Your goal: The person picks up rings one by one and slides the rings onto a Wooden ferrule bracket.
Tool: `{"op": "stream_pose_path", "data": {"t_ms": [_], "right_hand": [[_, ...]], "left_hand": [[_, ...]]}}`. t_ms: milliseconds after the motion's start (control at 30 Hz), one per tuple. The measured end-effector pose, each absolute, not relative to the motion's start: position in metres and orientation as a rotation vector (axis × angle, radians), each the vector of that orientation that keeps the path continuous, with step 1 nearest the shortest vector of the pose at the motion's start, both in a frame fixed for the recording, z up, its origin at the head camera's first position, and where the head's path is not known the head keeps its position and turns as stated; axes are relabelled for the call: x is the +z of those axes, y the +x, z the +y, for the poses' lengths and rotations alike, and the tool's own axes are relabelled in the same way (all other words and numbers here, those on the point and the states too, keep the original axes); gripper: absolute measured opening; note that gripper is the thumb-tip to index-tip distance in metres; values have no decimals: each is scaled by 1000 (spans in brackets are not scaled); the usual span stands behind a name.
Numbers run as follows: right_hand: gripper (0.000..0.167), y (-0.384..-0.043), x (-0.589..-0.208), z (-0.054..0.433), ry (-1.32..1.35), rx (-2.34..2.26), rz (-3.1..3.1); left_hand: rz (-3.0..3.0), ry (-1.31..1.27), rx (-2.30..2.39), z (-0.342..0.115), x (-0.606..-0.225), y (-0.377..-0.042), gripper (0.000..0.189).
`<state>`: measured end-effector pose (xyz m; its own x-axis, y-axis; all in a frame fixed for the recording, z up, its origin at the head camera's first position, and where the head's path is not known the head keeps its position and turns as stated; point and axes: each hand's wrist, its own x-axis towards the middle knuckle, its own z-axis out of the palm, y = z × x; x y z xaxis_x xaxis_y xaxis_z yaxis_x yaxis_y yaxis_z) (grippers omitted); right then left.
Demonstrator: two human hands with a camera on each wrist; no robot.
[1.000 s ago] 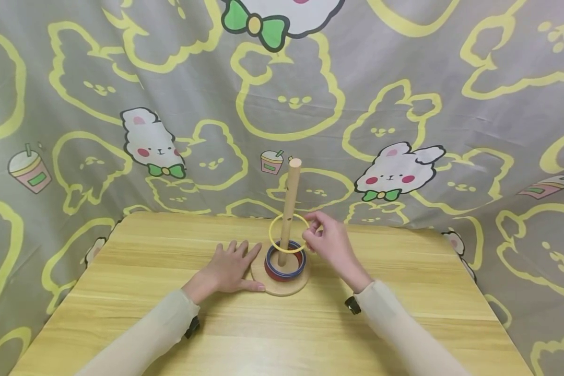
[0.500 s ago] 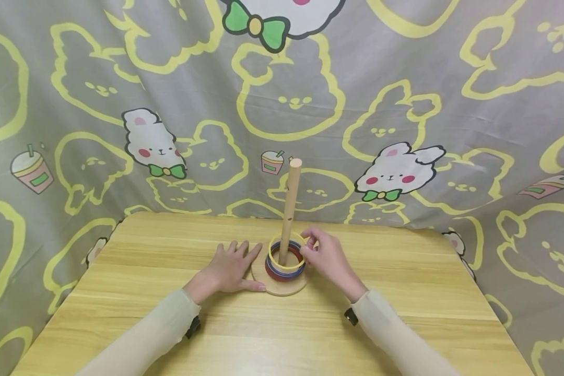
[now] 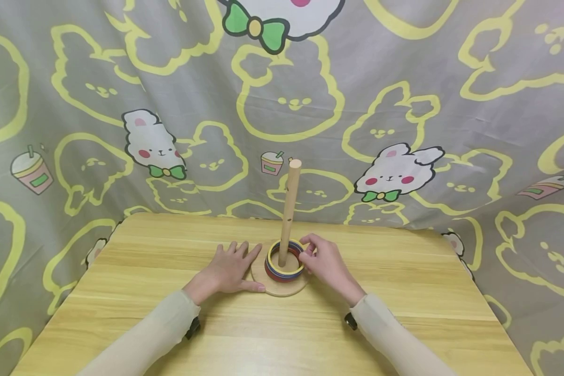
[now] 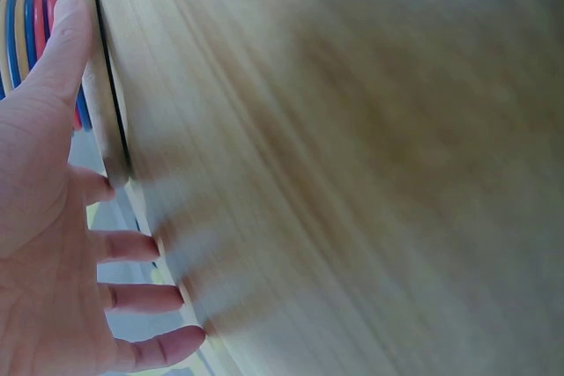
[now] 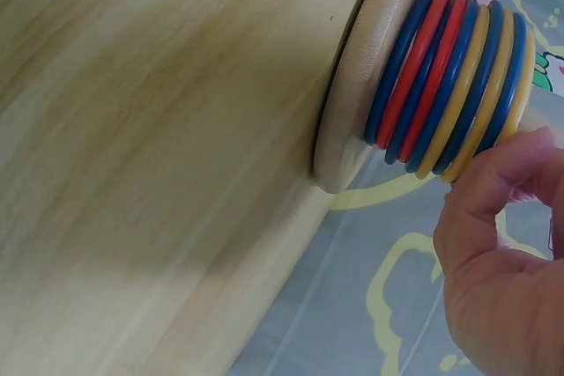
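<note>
A wooden peg (image 3: 289, 209) stands upright on a round wooden base (image 3: 283, 291) on the table. Blue, red and yellow rings (image 5: 454, 81) are stacked around its foot. A yellow ring (image 5: 528, 72) tops the stack. My right hand (image 3: 328, 263) pinches that top ring at its right edge, thumb and index finger curled together. My left hand (image 3: 227, 269) lies on the left of the base, fingers spread and straight. Its thumb (image 4: 66, 46) reaches along the base beside the stack in the left wrist view.
The wood-grain table (image 3: 282, 334) extends around the base on all sides. A grey curtain (image 3: 207, 94) with yellow cartoon outlines hangs behind and beside it.
My right hand has lowered the yellow ring down the peg, from above the stack onto its top. My left hand has stayed in place at the base.
</note>
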<state>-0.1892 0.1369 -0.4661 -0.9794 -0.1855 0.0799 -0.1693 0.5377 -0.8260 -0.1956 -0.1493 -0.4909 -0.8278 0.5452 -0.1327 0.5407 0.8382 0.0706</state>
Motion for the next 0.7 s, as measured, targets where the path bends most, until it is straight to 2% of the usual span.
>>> {"op": "stream_pose_path", "data": {"t_ms": [333, 700], "right_hand": [[38, -188, -470, 139, -289, -1461, 2750], [29, -171, -470, 161, -360, -1356, 2881]], "left_hand": [[2874, 858, 40, -148, -490, -197, 115], [2891, 831, 191, -160, -491, -186, 115]]}}
